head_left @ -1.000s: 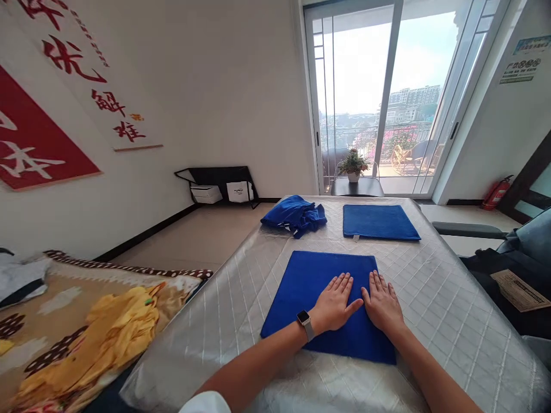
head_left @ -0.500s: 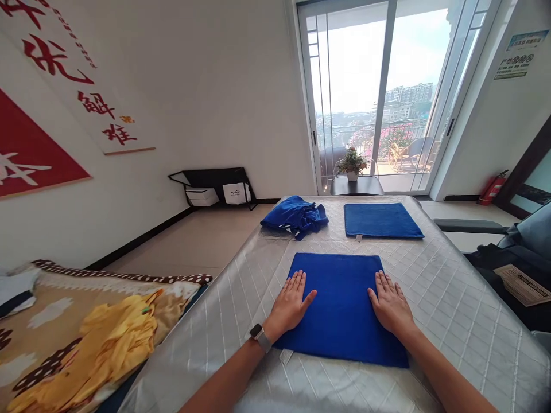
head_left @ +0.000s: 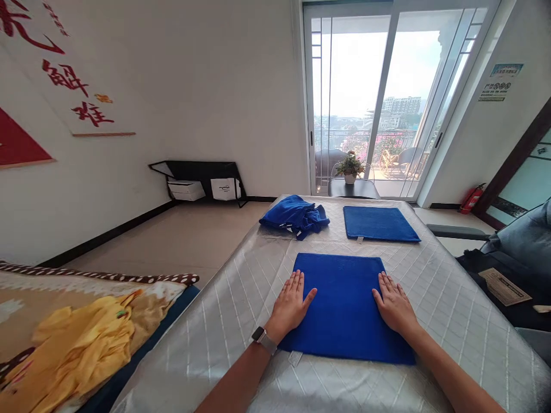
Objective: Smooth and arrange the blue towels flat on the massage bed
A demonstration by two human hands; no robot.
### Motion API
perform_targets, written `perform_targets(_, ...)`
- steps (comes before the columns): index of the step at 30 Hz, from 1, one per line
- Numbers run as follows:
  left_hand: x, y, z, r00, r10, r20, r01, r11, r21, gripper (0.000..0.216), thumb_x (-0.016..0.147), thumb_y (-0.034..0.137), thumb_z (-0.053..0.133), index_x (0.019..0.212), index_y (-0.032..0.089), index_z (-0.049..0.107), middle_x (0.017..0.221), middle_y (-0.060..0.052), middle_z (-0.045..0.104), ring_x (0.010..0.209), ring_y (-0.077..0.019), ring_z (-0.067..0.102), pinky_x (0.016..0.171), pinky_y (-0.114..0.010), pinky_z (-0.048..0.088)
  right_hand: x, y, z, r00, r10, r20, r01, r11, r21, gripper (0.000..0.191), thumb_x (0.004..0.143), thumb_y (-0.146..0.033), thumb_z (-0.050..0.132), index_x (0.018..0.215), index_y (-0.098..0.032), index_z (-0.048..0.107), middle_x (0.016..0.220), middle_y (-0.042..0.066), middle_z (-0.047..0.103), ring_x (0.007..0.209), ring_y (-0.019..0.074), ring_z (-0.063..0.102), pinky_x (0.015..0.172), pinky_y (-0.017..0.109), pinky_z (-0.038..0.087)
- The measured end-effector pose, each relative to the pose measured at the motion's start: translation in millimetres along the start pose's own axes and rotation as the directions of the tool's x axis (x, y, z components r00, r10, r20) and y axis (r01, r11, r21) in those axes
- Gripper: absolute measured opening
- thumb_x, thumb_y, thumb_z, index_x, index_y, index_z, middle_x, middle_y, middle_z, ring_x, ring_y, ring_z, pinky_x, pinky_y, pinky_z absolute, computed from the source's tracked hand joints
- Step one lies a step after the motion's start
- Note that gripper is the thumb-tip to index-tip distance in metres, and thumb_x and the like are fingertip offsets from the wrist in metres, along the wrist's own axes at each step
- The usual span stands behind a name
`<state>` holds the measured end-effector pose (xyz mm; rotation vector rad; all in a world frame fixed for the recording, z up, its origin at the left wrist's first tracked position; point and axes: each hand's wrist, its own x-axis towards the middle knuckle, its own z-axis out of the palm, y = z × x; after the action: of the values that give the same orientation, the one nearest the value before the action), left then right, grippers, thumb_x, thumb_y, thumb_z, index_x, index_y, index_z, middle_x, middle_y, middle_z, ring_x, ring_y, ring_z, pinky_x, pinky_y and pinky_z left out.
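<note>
A flat, square blue fabric cover [head_left: 344, 310] with a white tag at its lower left edge lies on the quilted silver tabletop covering [head_left: 215, 321]. My left hand [head_left: 291, 304] rests flat along its left edge, fingers stretched out; a watch is on that wrist. On the right edge, my right hand [head_left: 395, 304] also lies flat with fingers extended. Farther back is another flat blue cover [head_left: 381, 223], tag toward me. Left of that one sits a crumpled heap of blue fabric [head_left: 295, 215].
On the left, a bed [head_left: 163, 304] holds a rumpled yellow garment [head_left: 86, 338]. A black rack [head_left: 202, 172] with white boxes stands by the wall. Beyond the table is a chair with a potted plant [head_left: 350, 166]. At right are a cardboard piece [head_left: 504, 287] and a fire extinguisher [head_left: 472, 198].
The view has turned slightly to the right. Both hands stay flat at the sides of the near blue cover, the right one shifted a little outward. Nothing was picked up.
</note>
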<state>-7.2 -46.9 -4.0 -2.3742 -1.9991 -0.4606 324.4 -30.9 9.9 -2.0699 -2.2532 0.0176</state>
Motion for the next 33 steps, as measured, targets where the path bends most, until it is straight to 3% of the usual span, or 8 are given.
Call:
perform_targets(4, 0, -1, 0, 1.000, 0.010, 0.002, -0.010, 1.000, -0.008, 0.084, 0.100, 0.066, 0.017, 0.154, 0.003, 0.030, 0.161, -0.021, 0.028, 0.150, -0.0297, 0.024, 0.121, -0.048, 0.028, -9, -4, -10, 0.999, 0.011, 0.032, -0.011, 1.000, -0.013, 0.067, 0.101, -0.043, 0.019, 0.158, -0.007, 0.020, 0.165, 0.010, 0.018, 0.153, 0.0224, 0.013, 0.122, 0.045, 0.015)
perform_targets(13, -1, -5, 9, 0.997, 0.051, -0.062, -0.049, 0.998, 0.029, 0.085, 0.099, 0.067, 0.017, 0.154, 0.005, 0.031, 0.159, -0.019, 0.034, 0.149, -0.0294, 0.027, 0.120, -0.047, 0.029, -74, -12, -10, 0.999, 0.018, 0.042, -0.020, 0.998, 0.051, 0.071, 0.101, -0.052, 0.017, 0.159, -0.011, 0.020, 0.166, 0.007, 0.018, 0.153, 0.0218, 0.012, 0.123, 0.045, 0.015)
perform_targets(22, 0, 5, -6, 1.000, 0.014, -0.008, -0.013, 0.996, 0.094, 0.085, 0.100, 0.067, 0.019, 0.154, 0.002, 0.031, 0.158, -0.023, 0.033, 0.148, -0.0315, 0.028, 0.120, -0.049, 0.029, -83, -9, -12, 0.999, 0.018, 0.036, -0.022, 0.993, 0.114, 0.069, 0.101, -0.049, 0.018, 0.158, -0.009, 0.023, 0.165, 0.008, 0.020, 0.152, 0.0214, 0.014, 0.124, 0.044, 0.014)
perform_targets(24, -5, 20, -14, 1.000, 0.023, 0.005, -0.023, 0.996, 0.089, 0.083, 0.100, 0.066, 0.020, 0.154, 0.004, 0.031, 0.158, -0.022, 0.033, 0.148, -0.0315, 0.028, 0.120, -0.050, 0.029, -84, -9, -11, 0.999, 0.020, 0.036, -0.024, 0.993, 0.116, 0.070, 0.101, -0.050, 0.019, 0.158, -0.009, 0.022, 0.165, 0.008, 0.019, 0.153, 0.0217, 0.014, 0.124, 0.044, 0.013)
perform_targets(27, -20, 68, -23, 0.976, 0.197, 0.094, -0.199, 0.980, 0.011, 0.074, 0.102, 0.062, 0.022, 0.158, 0.013, 0.026, 0.160, -0.015, 0.032, 0.149, -0.0269, 0.028, 0.120, -0.045, 0.031, -85, -9, -10, 0.999, 0.031, 0.035, -0.035, 0.992, 0.122, 0.070, 0.101, -0.049, 0.020, 0.157, -0.009, 0.023, 0.165, 0.009, 0.019, 0.153, 0.0227, 0.013, 0.124, 0.045, 0.012)
perform_targets(30, -34, 137, -24, 0.889, 0.438, 0.134, -0.426, 0.898, -0.113, 0.069, 0.103, 0.058, 0.023, 0.160, 0.019, 0.016, 0.165, -0.008, 0.020, 0.152, -0.0234, 0.019, 0.123, -0.042, 0.025, -84, -7, -7, 1.000, 0.002, 0.024, -0.005, 0.993, 0.120, 0.068, 0.100, -0.046, 0.024, 0.157, -0.009, 0.025, 0.165, 0.010, 0.017, 0.153, 0.0243, 0.012, 0.124, 0.046, 0.012)
perform_targets(33, -37, 194, -17, 0.831, 0.540, 0.132, -0.508, 0.835, -0.212, 0.070, 0.104, 0.056, 0.021, 0.161, 0.019, 0.007, 0.166, -0.007, 0.014, 0.153, -0.0227, 0.014, 0.125, -0.041, 0.020, -84, -3, -1, 0.999, -0.041, 0.034, 0.038, 0.995, 0.088, 0.063, 0.097, -0.035, 0.031, 0.156, -0.013, 0.030, 0.165, 0.008, 0.018, 0.153, 0.0247, 0.011, 0.124, 0.047, 0.011)
